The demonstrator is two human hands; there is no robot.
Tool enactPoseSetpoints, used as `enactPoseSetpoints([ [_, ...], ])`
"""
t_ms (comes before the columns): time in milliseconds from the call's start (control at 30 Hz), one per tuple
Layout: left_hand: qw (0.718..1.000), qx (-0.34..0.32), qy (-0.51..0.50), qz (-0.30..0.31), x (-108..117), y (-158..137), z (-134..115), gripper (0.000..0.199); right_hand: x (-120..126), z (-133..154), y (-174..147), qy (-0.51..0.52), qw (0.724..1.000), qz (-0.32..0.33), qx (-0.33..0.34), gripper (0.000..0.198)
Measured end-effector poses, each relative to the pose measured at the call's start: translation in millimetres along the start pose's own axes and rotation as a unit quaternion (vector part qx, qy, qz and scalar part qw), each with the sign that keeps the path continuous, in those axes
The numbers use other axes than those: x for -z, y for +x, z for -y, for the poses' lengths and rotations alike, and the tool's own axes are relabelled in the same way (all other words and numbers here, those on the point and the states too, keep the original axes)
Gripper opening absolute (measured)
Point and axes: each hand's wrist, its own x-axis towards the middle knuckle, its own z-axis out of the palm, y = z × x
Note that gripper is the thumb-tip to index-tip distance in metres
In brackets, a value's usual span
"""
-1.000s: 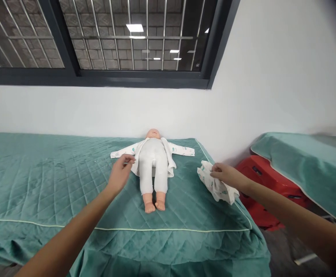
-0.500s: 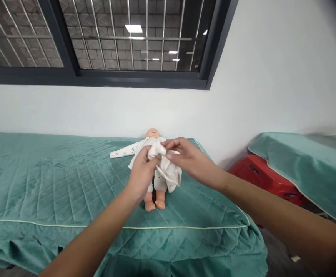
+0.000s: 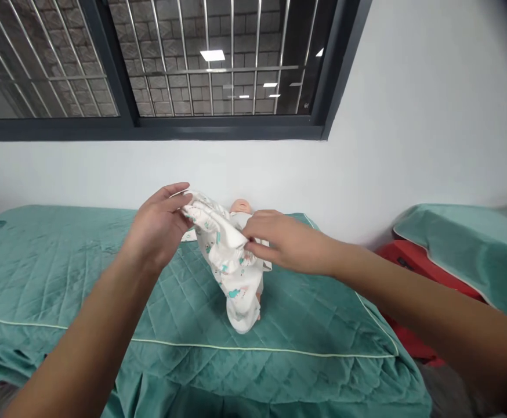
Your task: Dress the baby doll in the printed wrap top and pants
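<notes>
1 garment (image 3: pixel 230 273) (white, printed), before the doll (image 3: pixel 241 206). Left hand (image 3: pixel 158 227), right hand (image 3: pixel 282 241): fingers gripping its cloth.

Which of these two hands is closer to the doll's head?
The right hand, holding the printed garment just below the doll's head; the left hand holds the garment's upper end, farther away.

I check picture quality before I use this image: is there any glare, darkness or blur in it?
Head view: bright glare patches on the window; head view: upper right corner dark and blurred; head view: patterned garment slightly soft, its print visible, left hand and right hand clearly outlined.
</notes>
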Motion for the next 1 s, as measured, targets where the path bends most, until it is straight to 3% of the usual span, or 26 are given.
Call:
enactPoseSetpoints([
  [133,0.982,-0.117,0.147,-0.016,-7.6,-10.8,-11.2,0.033,3.0,-0.3,9.0,0.136,0.983,-0.088,-0.085,0.018],
  [200,0.963,-0.122,0.228,0.075,-14.7,-19.1,-14.8,0.035,-2.2,-4.0,13.0,0.216,0.961,-0.136,-0.104,0.019],
  [300,0.924,-0.065,0.287,0.243,-19.8,-25.3,-10.8,0.04,-10.9,-11.3,16.3,0.307,0.925,-0.185,-0.124,0.021],
  [367,0.91,-0.018,0.297,0.288,-17.1,-24.4,-2.0,0.038,-13.3,-16.0,15.1,0.331,0.914,-0.191,-0.136,0.026],
  [500,0.927,0.062,0.225,0.294,-0.5,-17.5,18.7,0.034,-7.0,-25.8,3.1,0.328,0.919,-0.154,-0.156,0.043],
  [600,0.924,0.105,0.153,0.334,11.7,-11.7,26.8,0.033,1.7,-36.1,-7.5,0.268,0.946,-0.09,-0.159,0.052],
  [700,0.915,0.115,0.122,0.367,11.2,-4.6,24.3,0.033,6.1,-45.0,-10.9,0.145,0.978,0.008,-0.148,0.052],
  [767,0.921,0.094,0.126,0.356,2.2,0.6,17.4,0.032,5.7,-45.3,-7.4,0.104,0.985,0.044,-0.132,0.051],
  [867,0.933,0.041,0.143,0.328,-16.0,6.9,2.6,0.029,4.5,-33.9,3.8,0.151,0.98,0.013,-0.131,0.046],
  [1000,0.936,-0.021,0.135,0.325,-26.2,8.5,-14.7,0.033,11.4,-11.4,17.8,0.293,0.944,-0.102,-0.108,0.045],
])
